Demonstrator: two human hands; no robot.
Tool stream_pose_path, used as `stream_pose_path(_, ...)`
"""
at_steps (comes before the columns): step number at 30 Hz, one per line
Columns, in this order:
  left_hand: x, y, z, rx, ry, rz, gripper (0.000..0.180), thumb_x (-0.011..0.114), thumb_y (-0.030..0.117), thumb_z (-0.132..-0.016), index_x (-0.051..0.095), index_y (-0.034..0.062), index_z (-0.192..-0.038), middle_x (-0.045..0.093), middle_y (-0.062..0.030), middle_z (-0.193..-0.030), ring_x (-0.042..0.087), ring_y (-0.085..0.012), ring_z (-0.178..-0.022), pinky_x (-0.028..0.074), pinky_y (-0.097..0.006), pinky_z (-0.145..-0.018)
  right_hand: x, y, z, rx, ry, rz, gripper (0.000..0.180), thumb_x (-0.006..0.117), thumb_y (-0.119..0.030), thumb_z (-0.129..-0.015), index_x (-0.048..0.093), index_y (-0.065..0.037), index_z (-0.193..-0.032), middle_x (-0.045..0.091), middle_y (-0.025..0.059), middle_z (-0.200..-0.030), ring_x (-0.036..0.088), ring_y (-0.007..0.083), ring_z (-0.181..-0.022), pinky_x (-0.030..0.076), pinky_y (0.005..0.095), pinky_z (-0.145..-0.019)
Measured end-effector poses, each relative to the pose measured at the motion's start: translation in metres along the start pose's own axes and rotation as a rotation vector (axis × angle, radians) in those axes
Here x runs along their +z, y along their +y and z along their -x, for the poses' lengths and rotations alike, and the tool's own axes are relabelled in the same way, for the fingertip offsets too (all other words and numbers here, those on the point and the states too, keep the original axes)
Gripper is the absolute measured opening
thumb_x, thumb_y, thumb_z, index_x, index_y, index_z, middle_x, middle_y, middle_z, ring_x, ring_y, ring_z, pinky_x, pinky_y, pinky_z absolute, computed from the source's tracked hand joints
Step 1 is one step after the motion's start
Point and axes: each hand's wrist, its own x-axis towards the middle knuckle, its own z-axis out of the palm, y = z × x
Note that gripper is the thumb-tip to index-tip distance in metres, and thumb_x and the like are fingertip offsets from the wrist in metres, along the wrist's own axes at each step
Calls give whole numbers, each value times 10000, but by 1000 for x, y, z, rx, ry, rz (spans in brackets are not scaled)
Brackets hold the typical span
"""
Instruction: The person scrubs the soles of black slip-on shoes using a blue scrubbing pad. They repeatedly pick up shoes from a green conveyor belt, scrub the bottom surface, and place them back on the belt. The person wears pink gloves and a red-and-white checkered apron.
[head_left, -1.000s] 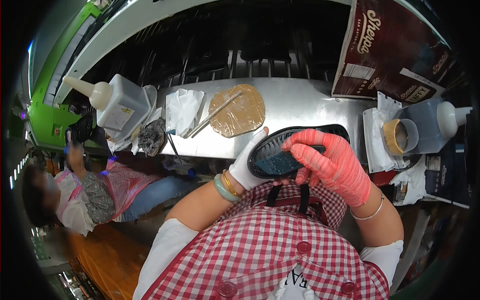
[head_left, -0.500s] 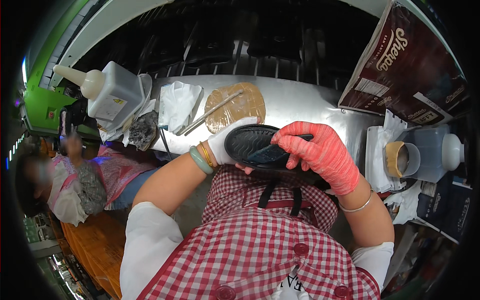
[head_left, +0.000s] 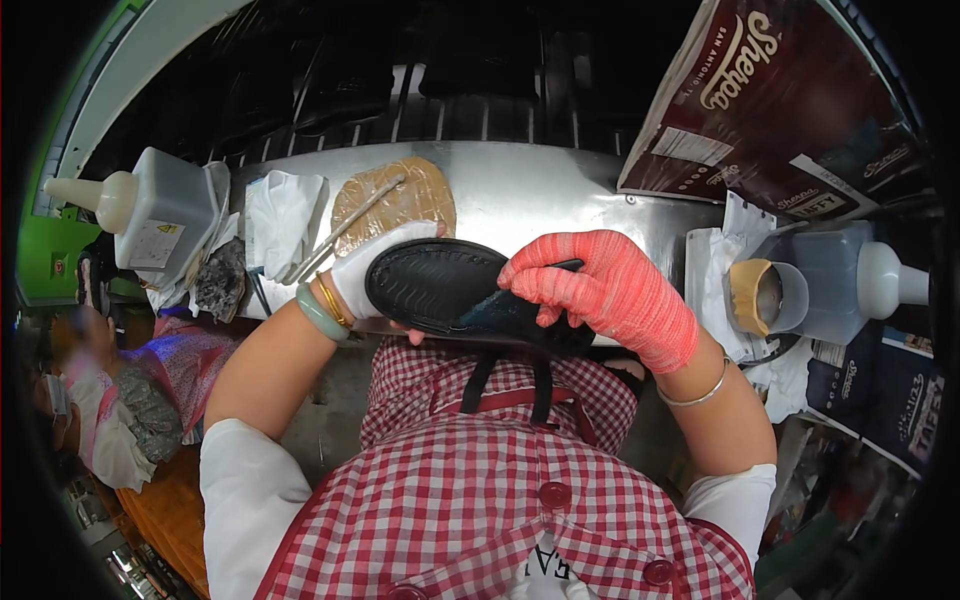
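Over the near edge of the bench, my left hand [head_left: 375,262] grips the heel-shaped left end of a black shoe sole [head_left: 425,290]. It wears a white glove with bare fingertips, its thumb side along the far rim and fingers beneath. My right hand [head_left: 605,295], in a pink-red knitted glove, is closed in a pinch around a dark flat brush [head_left: 492,312]. The brush's bluish bristle end rests against the sole's upturned face; its handle tip pokes out above my fingers. The sole's right end is partly behind my right hand.
Left on the metal bench [head_left: 500,185] stand a squeeze bottle [head_left: 165,215], a dark crusted lump [head_left: 219,282], white cloth [head_left: 283,222] and a brown pad [head_left: 425,200] with a stick on it. Right are a cup [head_left: 770,297], another bottle [head_left: 835,280] and maroon packaging [head_left: 770,110]. A co-worker [head_left: 130,390] sits left.
The head view has shifted, so the bench things sit further left. The sole now slopes down to the right. The brush end has moved along the sole, still in my right hand.
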Motion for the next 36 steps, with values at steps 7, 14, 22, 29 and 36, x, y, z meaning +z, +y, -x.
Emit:
stream_pose_path(7,-3,2,-4,43,195,56,584,422,450,-933,576,-107,-1021,656,-225,-743,625,-272,-470,470,-278,-317,-20,23,16,73,79,-10,246,642,-247,-816,682,-42,-944,633,15,-749,561,65,-609,414,185,-523)
stream_pose_path(14,4,1,5,25,81,24,506,432,396,-945,561,-81,-1057,667,-198,-876,640,-222,-514,501,-258,-363,-38,62,54,55,222,-102,228,633,-218,-828,678,-27,-944,635,8,-745,576,66,-624,420,174,-536)
stream_pose_path(22,5,-16,-9,14,-86,118,603,370,466,-932,573,-92,-1040,658,-227,-822,651,-264,-558,476,-284,-339,5,41,53,-495,160,-196,203,683,-69,-788,668,-6,-980,668,76,-943,625,167,-881,492,270,-785)
stream_pose_path(29,9,-32,6,155,-81,-167,640,329,502,-932,572,-87,-995,634,-235,-670,600,-291,-432,435,-272,-302,31,44,41,-845,34,423,249,703,-100,-743,655,-46,-982,656,117,-1008,629,275,-907,508,336,-805)
stream_pose_path(36,13,-42,18,224,-181,-127,619,335,470,-914,540,-85,-1097,653,-239,-848,640,-349,-560,522,-335,-439,23,30,80,-857,198,686,232,706,-160,-754,655,-61,-957,670,109,-967,641,267,-803,512,328,-718)
